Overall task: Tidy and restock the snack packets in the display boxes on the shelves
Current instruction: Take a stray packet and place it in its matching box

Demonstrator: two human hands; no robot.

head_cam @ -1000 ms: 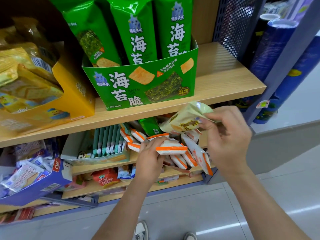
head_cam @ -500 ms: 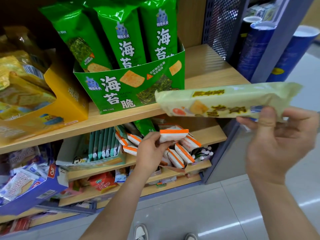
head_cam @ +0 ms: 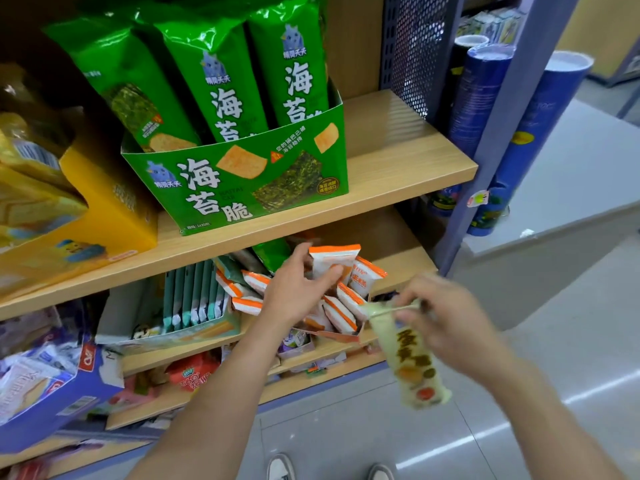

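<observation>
Right hand [head_cam: 446, 323]: fingers pinched on the top seam of a pale yellow packet [head_cam: 414, 362], which hung down from the grip, tilted and motion-blurred. Half a second before, the same packet lay flat across this hand, up at the level of the upper shelf [head_cam: 408, 171]. It had since dropped to just in front of the right front corner of the orange display box [head_cam: 334, 336] on the middle shelf [head_cam: 398, 258].

Left hand [head_cam: 294, 292]: thumb and fingers closed round an orange-and-white packet [head_cam: 332, 263], held upright over the same box, much as it was a moment earlier. More packets of that kind [head_cam: 346, 308] leaned loosely in the box below, some splayed leftward toward a tray of teal packets [head_cam: 194, 299].

Above, the green seaweed-crisp box [head_cam: 242, 181] stood full and untouched.

Reading: the pale packet does not match the orange-and-white stock, so it looked like a stray lifted clear, now swung aside rather than put back. It still needs its own box, which I could not pick out here. The left hand's packet probably goes back in upright, and the leaning ones want straightening.
</observation>
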